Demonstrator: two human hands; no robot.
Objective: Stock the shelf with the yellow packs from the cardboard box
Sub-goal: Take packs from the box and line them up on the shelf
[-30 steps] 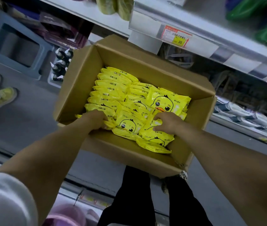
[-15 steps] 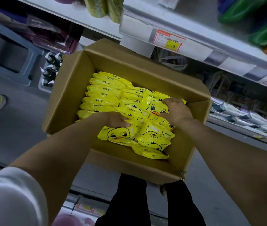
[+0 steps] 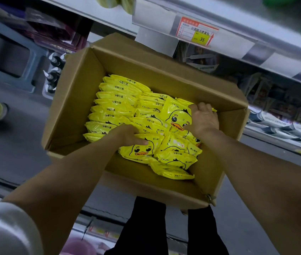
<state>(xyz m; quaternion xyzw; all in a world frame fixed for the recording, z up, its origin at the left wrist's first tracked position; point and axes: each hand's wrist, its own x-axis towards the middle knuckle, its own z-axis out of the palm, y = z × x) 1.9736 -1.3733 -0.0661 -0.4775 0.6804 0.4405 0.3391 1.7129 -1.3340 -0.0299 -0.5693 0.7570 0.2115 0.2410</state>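
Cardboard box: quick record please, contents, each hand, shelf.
box: cardboard box, open, below the shelf
contents: yellow packs, neat rows at left, loose pile at right
left hand: grips the near duck-face pack
right hand: grips the tilted duck-face pack
shelf: price label reads 35; no yellow packs visible on it

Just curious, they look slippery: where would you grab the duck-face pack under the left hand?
Probably pinch its near long edge, from above: the duck-face pack lies flat, face up atop the pile, and the cardboard box walls block sideways reach.
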